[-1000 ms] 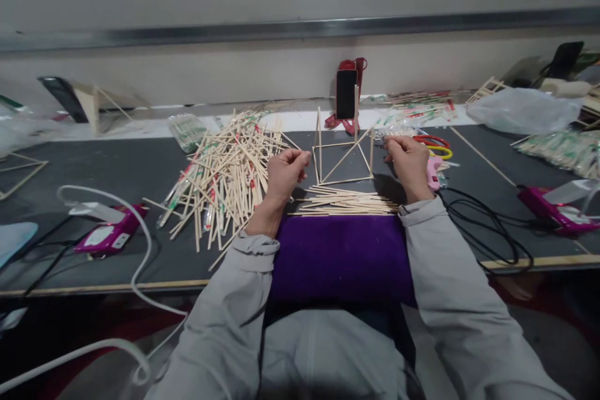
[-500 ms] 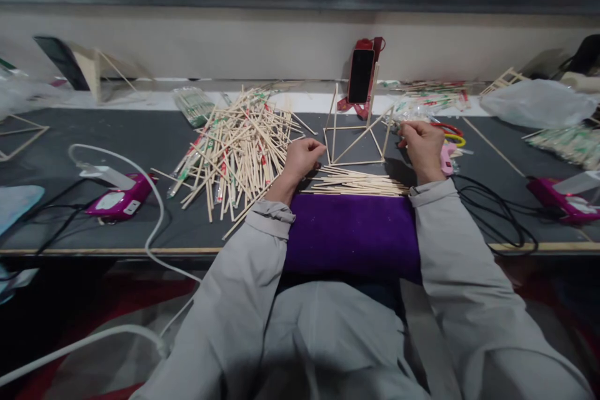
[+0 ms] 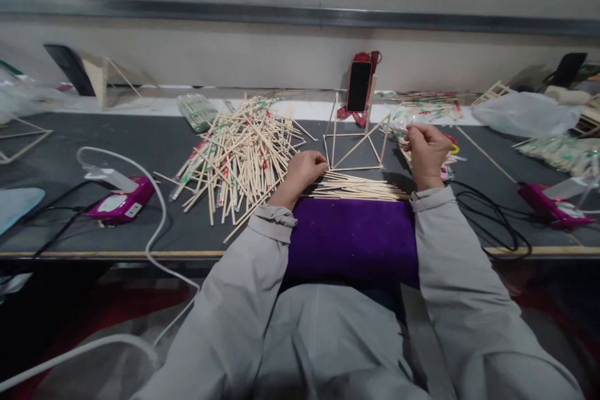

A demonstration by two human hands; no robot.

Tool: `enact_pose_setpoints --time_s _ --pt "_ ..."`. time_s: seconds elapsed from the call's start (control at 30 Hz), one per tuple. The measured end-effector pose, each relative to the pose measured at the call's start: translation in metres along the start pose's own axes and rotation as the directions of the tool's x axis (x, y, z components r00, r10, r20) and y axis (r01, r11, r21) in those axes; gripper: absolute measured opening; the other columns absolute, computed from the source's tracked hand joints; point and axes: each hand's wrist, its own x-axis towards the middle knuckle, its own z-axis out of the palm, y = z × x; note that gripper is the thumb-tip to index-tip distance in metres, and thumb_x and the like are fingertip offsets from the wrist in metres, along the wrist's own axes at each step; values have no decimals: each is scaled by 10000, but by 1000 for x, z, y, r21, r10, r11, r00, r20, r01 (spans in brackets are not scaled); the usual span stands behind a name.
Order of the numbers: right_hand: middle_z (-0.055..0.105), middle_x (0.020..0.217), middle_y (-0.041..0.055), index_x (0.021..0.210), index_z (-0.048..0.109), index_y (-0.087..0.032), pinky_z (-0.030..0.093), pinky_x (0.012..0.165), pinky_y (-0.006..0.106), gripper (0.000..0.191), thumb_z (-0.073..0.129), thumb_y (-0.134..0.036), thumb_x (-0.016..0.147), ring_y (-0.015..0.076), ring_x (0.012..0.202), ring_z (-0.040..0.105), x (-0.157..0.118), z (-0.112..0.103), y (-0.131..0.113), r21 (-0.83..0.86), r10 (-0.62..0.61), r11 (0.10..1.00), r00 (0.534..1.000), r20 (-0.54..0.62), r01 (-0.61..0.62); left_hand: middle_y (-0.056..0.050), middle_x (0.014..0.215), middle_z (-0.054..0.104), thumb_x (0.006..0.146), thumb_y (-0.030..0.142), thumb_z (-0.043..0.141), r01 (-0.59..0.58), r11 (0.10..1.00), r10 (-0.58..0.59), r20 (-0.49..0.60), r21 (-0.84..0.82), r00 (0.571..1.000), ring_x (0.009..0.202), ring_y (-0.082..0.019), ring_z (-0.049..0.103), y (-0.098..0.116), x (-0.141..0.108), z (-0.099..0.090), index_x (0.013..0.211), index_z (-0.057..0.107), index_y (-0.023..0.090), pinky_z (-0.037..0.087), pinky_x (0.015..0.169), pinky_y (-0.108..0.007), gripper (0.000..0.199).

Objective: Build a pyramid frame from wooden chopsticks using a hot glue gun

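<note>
A frame of thin wooden sticks (image 3: 356,167) stands on the dark table, between my two hands. Close to its left side, my left hand (image 3: 305,169) has its fingers pinched together; anything between the fingertips is too small to make out. On the right, my right hand (image 3: 427,149) is raised with bent, closed fingers, and what they may hold is hidden. Loose sticks (image 3: 360,186) lie in a row in front of the frame, along a purple cloth (image 3: 354,237). Left of my left hand spreads a big heap of sticks (image 3: 248,150).
A phone (image 3: 359,86) leans upright on a red holder behind the frame. Magenta power strips (image 3: 122,203) with cables lie at both sides. Plastic bags (image 3: 527,112) and wrapped sticks (image 3: 562,149) are at the right, black cables (image 3: 497,215) nearer.
The view has tilted slightly. My right hand has risen a little relative to the frame and now covers part of the scissors' coloured handles. My left hand has barely moved.
</note>
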Motion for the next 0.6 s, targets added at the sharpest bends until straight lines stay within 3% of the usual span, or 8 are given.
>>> enact_pose_setpoints --time_s 0.13,0.23,0.3,0.4,0.5,0.6 --pt "619 622 -39 832 745 -211 431 526 264 156 612 -291 852 121 493 548 -7 -4 -19 4 -41 999 997 64 41 -103 1090 833 914 269 641 -36 998 31 94 50 995 1008 -268 748 3 -3 -2 1078 862 185 486 804 -339 288" --pt "595 572 -27 715 693 -216 433 567 269 173 601 -266 852 133 530 545 -18 -6 -36 -61 -54 995 956 289 74 -113 1087 827 923 261 631 -47 996 36 149 69 988 1003 -265 743 5 -4 -6 1081 868 185 482 802 -336 295" --pt "654 629 0 698 688 -204 446 614 273 182 602 -244 854 145 595 590 -26 -4 -43 -102 -71 984 842 534 148 -115 1073 824 919 253 636 -47 995 32 168 84 985 1000 -263 737 5 -4 -8 1070 874 191 482 801 -332 288" --pt "767 866 69 853 775 -172 469 737 294 208 587 -231 917 187 787 683 -38 5 -46 -198 -46 916 582 812 350 -118 1036 824 904 240 649 -64 995 45 208 82 977 964 -257 731 5 -4 -10 1041 881 184 478 792 -330 275" --pt "768 1101 120 1126 807 -159 449 795 307 292 569 -258 990 223 945 700 -45 13 -46 -292 73 797 396 916 529 -105 952 823 878 237 657 -73 995 56 237 65 970 877 -242 721 8 -6 -12 980 885 178 457 755 -331 256" --pt "726 1172 115 1237 789 -184 422 781 306 345 538 -312 1038 231 1002 692 -46 16 -50 -289 155 741 264 952 606 -85 861 811 847 262 676 -31 998 17 269 48 963 796 -227 705 12 -8 -15 914 881 181 428 697 -323 230"
